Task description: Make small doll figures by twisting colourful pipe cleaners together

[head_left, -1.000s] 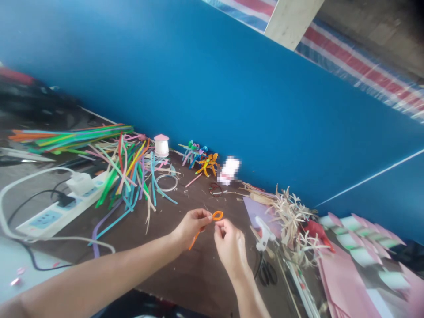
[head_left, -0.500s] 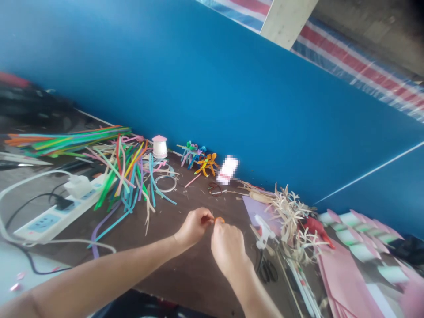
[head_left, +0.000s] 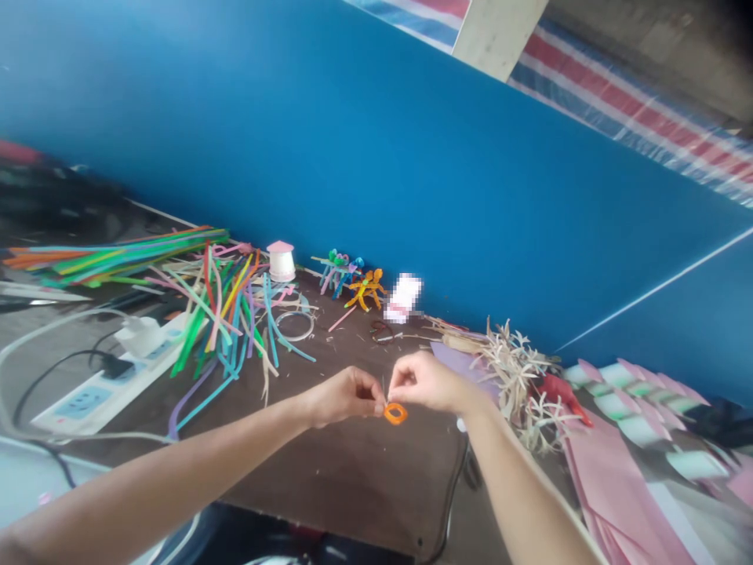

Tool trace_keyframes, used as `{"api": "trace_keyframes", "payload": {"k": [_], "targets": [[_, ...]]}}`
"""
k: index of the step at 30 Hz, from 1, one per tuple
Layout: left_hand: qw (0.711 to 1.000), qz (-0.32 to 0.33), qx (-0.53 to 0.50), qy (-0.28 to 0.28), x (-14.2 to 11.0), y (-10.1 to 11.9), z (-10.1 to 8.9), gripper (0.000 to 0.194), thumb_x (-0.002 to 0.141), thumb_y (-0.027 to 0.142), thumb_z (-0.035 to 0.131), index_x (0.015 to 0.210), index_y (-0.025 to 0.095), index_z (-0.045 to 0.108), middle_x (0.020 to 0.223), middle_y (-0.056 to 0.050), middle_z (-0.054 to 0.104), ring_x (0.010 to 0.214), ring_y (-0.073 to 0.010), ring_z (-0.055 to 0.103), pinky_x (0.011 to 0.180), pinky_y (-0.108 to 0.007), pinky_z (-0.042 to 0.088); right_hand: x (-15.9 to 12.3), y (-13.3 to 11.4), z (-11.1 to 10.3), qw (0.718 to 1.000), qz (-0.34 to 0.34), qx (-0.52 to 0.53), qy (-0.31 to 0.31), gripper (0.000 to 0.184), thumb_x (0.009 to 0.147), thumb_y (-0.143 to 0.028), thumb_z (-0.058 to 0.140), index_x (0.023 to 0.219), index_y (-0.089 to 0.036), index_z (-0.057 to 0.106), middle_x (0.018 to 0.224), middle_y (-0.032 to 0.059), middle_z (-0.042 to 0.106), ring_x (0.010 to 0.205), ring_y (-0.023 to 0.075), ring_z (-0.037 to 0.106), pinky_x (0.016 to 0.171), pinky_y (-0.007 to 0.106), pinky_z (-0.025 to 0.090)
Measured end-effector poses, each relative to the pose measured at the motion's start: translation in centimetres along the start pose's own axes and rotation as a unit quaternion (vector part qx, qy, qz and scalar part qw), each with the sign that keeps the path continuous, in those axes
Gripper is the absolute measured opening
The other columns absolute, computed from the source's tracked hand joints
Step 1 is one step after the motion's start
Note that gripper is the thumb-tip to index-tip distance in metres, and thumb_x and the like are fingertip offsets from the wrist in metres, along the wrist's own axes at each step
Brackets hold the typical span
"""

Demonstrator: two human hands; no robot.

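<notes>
Just under the fingers (head_left: 376, 402) of the left hand (head_left: 344, 396), an orange pipe-cleaner loop (head_left: 395, 413) hangs in the air, its rounded-square shape well above the counter (head_left: 347, 479). Those left fingers are pinched closed and touch the loop's left edge. The fingers (head_left: 400, 382) of the right hand (head_left: 422, 383) are also drawn together, just above the loop and beside the left fingertips. A thin pale strand (head_left: 384, 385) stands up between the two hands; whether the right fingers have hold of it is too small to tell.

Beyond the fingers to the left, a tangled pile of multicoloured pipe cleaners (head_left: 227, 318) spreads over the counter, with a thin wire ring (head_left: 292, 326) at its edge. Past it lies a white power strip (head_left: 103, 396) with a white plug (head_left: 140, 336) and a black plug (head_left: 116, 366) in it.

Straight ahead, against a blue wall (head_left: 353, 157), stand a white paper cup with a pink cap (head_left: 281, 261), a teal pipe-cleaner figure (head_left: 336, 272) and an orange pipe-cleaner figure (head_left: 365, 289). A blurred white object (head_left: 403, 298) sits just beside them.

To the right of the fingers are a lilac paper sheet (head_left: 456, 363), a bunch of dried straw strips (head_left: 514, 369), a red piece (head_left: 558, 390) and stacked pink paper sheets (head_left: 623, 494).
</notes>
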State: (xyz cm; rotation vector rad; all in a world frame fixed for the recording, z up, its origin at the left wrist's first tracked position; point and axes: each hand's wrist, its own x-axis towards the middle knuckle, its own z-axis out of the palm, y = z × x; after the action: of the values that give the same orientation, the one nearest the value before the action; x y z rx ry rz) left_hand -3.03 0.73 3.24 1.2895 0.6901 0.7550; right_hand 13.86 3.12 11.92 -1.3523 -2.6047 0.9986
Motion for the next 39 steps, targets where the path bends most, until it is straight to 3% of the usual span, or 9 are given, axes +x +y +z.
{"api": "trace_keyframes", "payload": {"k": [4, 8, 13, 17, 22, 28, 32, 39], "targets": [[0.994, 0.055, -0.087, 0.025, -0.7, -0.1, 0.3, 0.013, 0.064, 0.024, 0.069, 0.063, 0.012, 0.064, 0.062, -0.001, 0.06, 0.057, -0.0085, 0.049, 0.055, -0.019, 0.036, 0.5, 1.5, 0.8, 0.974, -0.001, 0.227, 0.012, 0.012, 0.062, -0.024, 0.065, 0.059, -0.014, 0.061, 0.053, -0.0033, 0.057, 0.049, 0.0077, 0.048, 0.048, 0.018, 0.034], [0.973, 0.094, -0.175, 0.114, -0.5, -1.2, 1.0, 0.015, 0.065, 0.023, 0.069, 0.061, 0.013, 0.059, 0.053, 0.003, 0.053, 0.048, -0.0043, 0.042, 0.047, -0.015, 0.03, 1.4, 2.6, 3.1, 0.896, 0.052, 0.436, 0.063, 0.016, 0.053, -0.022, 0.068, 0.051, -0.014, 0.055, 0.043, -0.0061, 0.048, 0.04, 0.0052, 0.038, 0.039, 0.017, 0.029], [0.925, 0.11, -0.296, 0.21, 0.2, -2.0, 2.0, 0.019, 0.065, 0.024, 0.069, 0.058, 0.014, 0.054, 0.049, 0.005, 0.047, 0.047, -0.0034, 0.04, 0.047, -0.013, 0.031, 2.2, 2.8, 6.0, 0.858, 0.08, 0.49, 0.13, 0.016, 0.054, -0.027, 0.063, 0.052, -0.017, 0.05, 0.039, -0.0092, 0.039, 0.035, 0.0049, 0.032, 0.035, 0.018, 0.027], [0.901, 0.124, -0.309, 0.277, 0.7, -2.1, 2.2, 0.019, 0.062, 0.024, 0.071, 0.06, 0.014, 0.055, 0.052, 0.005, 0.049, 0.048, -0.0035, 0.042, 0.049, -0.013, 0.035, 2.4, 2.2, 7.4, 0.842, 0.088, 0.493, 0.199, 0.017, 0.057, -0.027, 0.06, 0.05, -0.017, 0.048, 0.037, -0.0092, 0.038, 0.034, 0.0051, 0.031, 0.036, 0.018, 0.025], [0.901, 0.114, -0.281, 0.31, 1.0, -2.2, 1.7, 0.02, 0.059, 0.026, 0.073, 0.062, 0.013, 0.059, 0.054, 0.004, 0.053, 0.05, -0.0035, 0.046, 0.05, -0.013, 0.037, 2.0, 1.8, 7.7, 0.846, 0.087, 0.453, 0.266, 0.018, 0.062, -0.027, 0.063, 0.051, -0.016, 0.053, 0.038, -0.0071, 0.044, 0.037, 0.0058, 0.037, 0.039, 0.018, 0.026], [0.918, 0.051, -0.302, 0.25, 0.8, -2.2, 1.4, 0.024, 0.053, 0.022, 0.077, 0.068, 0.01, 0.063, 0.062, -0.001, 0.061, 0.055, -0.0063, 0.055, 0.058, -0.016, 0.045, 1.3, 1.6, 7.5, 0.917, 0.029, 0.253, 0.306, 0.014, 0.073, -0.024, 0.056, 0.071, -0.016, 0.067, 0.069, 0.0025, 0.068, 0.064, 0.0155, 0.06, 0.061, 0.023, 0.042], [0.925, 0.04, -0.285, 0.25, 1.0, -2.4, 1.7, 0.024, 0.053, 0.024, 0.077, 0.067, 0.01, 0.063, 0.061, -0.002, 0.063, 0.056, -0.0081, 0.057, 0.059, -0.018, 0.046, 1.0, 1.8, 7.9, 0.924, 0.044, 0.211, 0.315, 0.017, 0.076, -0.026, 0.053, 0.073, -0.016, 0.067, 0.069, 0.004, 0.069, 0.065, 0.0177, 0.062, 0.062, 0.024, 0.044], [0.956, 0.039, -0.147, 0.251, 0.7, -2.1, 1.8, 0.022, 0.063, 0.031, 0.07, 0.073, 0.012, 0.063, 0.063, -0.002, 0.063, 0.057, -0.0094, 0.057, 0.058, -0.019, 0.046, 0.2, 2.1, 8.0, 0.92, 0.031, 0.197, 0.337, 0.015, 0.075, -0.028, 0.056, 0.078, -0.018, 0.067, 0.075, 0.0046, 0.069, 0.069, 0.0197, 0.063, 0.064, 0.026, 0.046]]}}
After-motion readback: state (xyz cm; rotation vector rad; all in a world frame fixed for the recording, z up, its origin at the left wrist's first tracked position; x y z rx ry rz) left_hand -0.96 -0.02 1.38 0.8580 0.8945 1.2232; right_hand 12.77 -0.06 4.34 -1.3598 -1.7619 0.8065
